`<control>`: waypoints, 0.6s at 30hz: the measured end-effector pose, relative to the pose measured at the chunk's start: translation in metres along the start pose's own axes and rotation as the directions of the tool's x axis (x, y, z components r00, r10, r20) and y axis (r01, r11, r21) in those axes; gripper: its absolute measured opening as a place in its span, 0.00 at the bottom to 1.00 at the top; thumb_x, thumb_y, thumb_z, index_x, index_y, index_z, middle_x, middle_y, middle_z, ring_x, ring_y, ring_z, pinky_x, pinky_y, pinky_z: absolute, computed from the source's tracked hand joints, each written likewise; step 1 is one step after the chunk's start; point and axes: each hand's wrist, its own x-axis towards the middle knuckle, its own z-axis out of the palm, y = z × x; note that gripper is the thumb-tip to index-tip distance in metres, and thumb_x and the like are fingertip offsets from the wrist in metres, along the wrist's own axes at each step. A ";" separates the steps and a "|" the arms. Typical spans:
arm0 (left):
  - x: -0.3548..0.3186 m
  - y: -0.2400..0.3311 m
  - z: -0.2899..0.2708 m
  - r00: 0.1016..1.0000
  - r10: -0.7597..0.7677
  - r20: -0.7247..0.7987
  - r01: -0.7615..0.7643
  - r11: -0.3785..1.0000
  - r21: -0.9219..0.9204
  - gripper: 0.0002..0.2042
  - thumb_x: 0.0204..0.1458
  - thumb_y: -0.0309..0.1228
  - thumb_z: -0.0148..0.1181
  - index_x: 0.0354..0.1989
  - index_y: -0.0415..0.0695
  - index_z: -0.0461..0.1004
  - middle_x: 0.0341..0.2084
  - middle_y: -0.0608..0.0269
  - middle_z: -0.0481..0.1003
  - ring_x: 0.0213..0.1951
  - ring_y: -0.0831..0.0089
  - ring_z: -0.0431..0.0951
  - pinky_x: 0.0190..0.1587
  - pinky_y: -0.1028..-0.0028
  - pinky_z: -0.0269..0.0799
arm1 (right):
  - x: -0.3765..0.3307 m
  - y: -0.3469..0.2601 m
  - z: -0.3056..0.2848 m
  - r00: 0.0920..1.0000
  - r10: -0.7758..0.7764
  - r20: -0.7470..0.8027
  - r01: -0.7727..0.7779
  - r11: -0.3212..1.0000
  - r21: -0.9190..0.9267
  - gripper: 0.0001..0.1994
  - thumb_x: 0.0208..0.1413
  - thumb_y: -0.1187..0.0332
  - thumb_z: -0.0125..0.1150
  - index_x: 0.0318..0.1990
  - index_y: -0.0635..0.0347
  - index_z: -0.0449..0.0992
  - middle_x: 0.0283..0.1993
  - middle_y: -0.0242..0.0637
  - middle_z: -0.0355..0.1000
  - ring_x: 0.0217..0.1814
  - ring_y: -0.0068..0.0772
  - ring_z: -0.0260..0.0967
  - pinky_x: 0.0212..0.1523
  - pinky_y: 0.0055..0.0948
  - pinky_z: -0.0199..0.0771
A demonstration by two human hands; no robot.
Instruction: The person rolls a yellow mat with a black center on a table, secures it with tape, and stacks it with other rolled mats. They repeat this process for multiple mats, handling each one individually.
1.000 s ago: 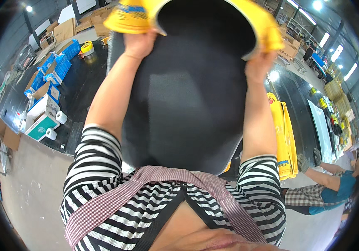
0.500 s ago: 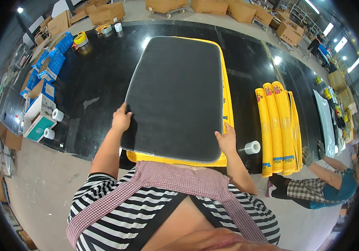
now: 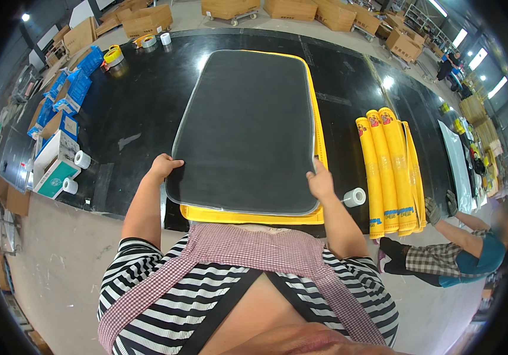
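Note:
A large black mat (image 3: 245,130) with rounded corners and a pale edge lies in front of me over a yellow printed sheet (image 3: 254,218). The sheet shows along the mat's near and right sides. My left hand (image 3: 163,167) is closed on the mat's left edge near the near corner, thumb on top and the other fingers partly hidden. At the right edge, my right hand (image 3: 321,181) pinches the mat, its fingers along the border. Just right of that hand lies a white roll of tape (image 3: 355,197).
Several rolled yellow sheets (image 3: 391,171) lie on the black table (image 3: 129,106) at right. Beyond them a co-worker's gloved hand (image 3: 432,210) rests by the table edge. Blue bins (image 3: 76,92), a white-and-green box (image 3: 55,165) and tape rolls (image 3: 113,55) line the left side.
The mat's near part has shifted left and away from me, and its near left corner now overhangs the yellow sheet. My left hand moved left with it, its thumb now over the edge.

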 end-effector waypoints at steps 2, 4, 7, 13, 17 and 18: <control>-0.017 0.011 0.009 0.996 0.079 0.047 -0.077 0.996 -0.042 0.17 0.48 0.33 0.78 0.31 0.41 0.71 0.32 0.54 0.79 0.37 0.61 0.81 0.44 0.61 0.75 | 0.010 0.010 -0.027 0.989 -0.116 -0.088 0.127 0.983 0.134 0.27 0.59 0.74 0.64 0.68 0.60 0.70 0.63 0.54 0.75 0.66 0.55 0.72 0.67 0.39 0.70; -0.059 0.027 0.033 0.929 0.351 -0.113 -0.307 0.905 0.294 0.19 0.49 0.31 0.76 0.43 0.39 0.72 0.30 0.51 0.79 0.36 0.54 0.81 0.44 0.62 0.75 | 0.009 0.016 -0.060 0.998 -0.037 -0.051 0.046 0.980 0.191 0.28 0.59 0.76 0.65 0.68 0.59 0.70 0.61 0.53 0.77 0.65 0.53 0.74 0.66 0.39 0.71; -0.076 0.016 0.059 0.938 0.303 -0.167 -0.281 0.949 0.141 0.35 0.52 0.30 0.74 0.68 0.43 0.63 0.41 0.45 0.82 0.44 0.50 0.83 0.49 0.62 0.77 | -0.006 0.054 -0.041 0.998 0.052 0.038 -0.058 0.983 0.174 0.32 0.57 0.78 0.67 0.71 0.57 0.68 0.68 0.52 0.71 0.71 0.50 0.69 0.71 0.37 0.66; -0.100 -0.035 0.061 0.936 0.350 0.027 -0.348 0.936 -0.058 0.22 0.55 0.32 0.73 0.57 0.41 0.76 0.34 0.58 0.82 0.36 0.66 0.82 0.43 0.68 0.78 | -0.038 0.067 -0.043 0.953 -0.058 0.298 -0.005 0.978 0.208 0.27 0.60 0.73 0.67 0.68 0.59 0.73 0.71 0.48 0.69 0.72 0.46 0.68 0.71 0.38 0.68; -0.139 -0.034 0.044 0.897 0.034 0.440 0.158 0.906 -0.392 0.13 0.61 0.31 0.68 0.50 0.39 0.80 0.34 0.65 0.80 0.33 0.75 0.81 0.38 0.74 0.79 | -0.066 0.073 -0.066 0.794 0.130 0.594 -0.478 0.737 0.478 0.16 0.69 0.66 0.59 0.60 0.64 0.79 0.57 0.47 0.78 0.52 0.38 0.80 0.44 0.32 0.86; -0.139 -0.039 0.046 0.898 0.048 0.437 0.178 0.869 -0.462 0.11 0.62 0.31 0.66 0.49 0.39 0.80 0.33 0.64 0.80 0.31 0.76 0.80 0.36 0.75 0.78 | -0.069 0.085 -0.061 0.805 0.093 0.585 -0.483 0.674 0.558 0.16 0.70 0.66 0.58 0.59 0.65 0.79 0.56 0.47 0.79 0.50 0.39 0.81 0.44 0.32 0.86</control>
